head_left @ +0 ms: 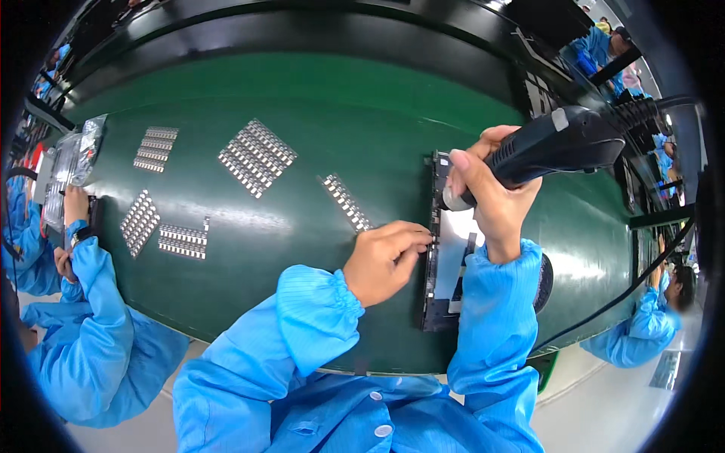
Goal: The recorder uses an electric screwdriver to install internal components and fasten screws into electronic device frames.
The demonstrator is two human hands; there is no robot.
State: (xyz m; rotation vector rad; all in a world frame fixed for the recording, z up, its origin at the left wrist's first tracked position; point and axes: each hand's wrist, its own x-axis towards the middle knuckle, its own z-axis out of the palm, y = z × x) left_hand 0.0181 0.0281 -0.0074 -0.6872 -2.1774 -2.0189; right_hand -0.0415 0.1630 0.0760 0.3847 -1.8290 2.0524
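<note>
My right hand (498,189) is wrapped round a black corded hand tool (555,147), its exact kind unclear. The tool's rounded, pale front end is over a flat dark-framed panel (430,287) with a shiny bluish-white inside. At the panel's left edge, my left hand (387,260) has its fingers pinched together; whatever may be between them is too small to make out. Just beyond that hand lies a short strip of small pale-and-dark parts (347,204). My right forearm covers part of the panel.
Several sheets of the same small parts lie on the green table (317,98), including a diamond-turned sheet (257,158). Clear plastic bags (79,155) are at the left. A black cable (612,294) crosses the right side. A co-worker's blue sleeve (98,287) reaches in at left.
</note>
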